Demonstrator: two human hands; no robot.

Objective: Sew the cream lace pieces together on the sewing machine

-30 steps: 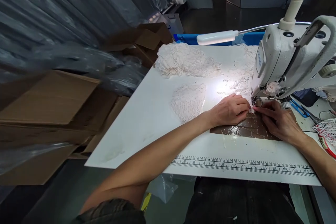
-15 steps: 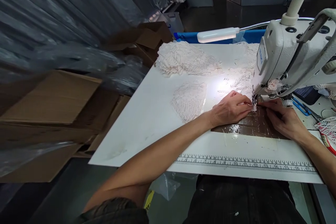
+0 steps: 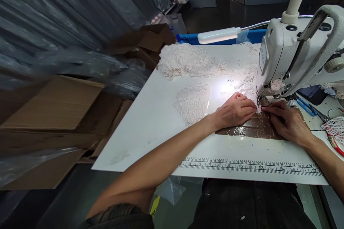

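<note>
the right hand (image 3: 291, 121) has edged from the left hand (image 3: 236, 110), lace (image 3: 259, 110) between.

Sewing machine (image 3: 288, 53) cut off at right. White fabric (image 3: 258, 110) partly behind left hand (image 3: 236, 111); right hand (image 3: 290, 121): grip too small to tell.

Cardboard boxes (image 3: 53, 105) at left near shiny grey curtain-like sheeting (image 3: 67, 7); ruler markings (image 3: 249, 166) line the white tabletop's (image 3: 139, 132) near edge.
</note>
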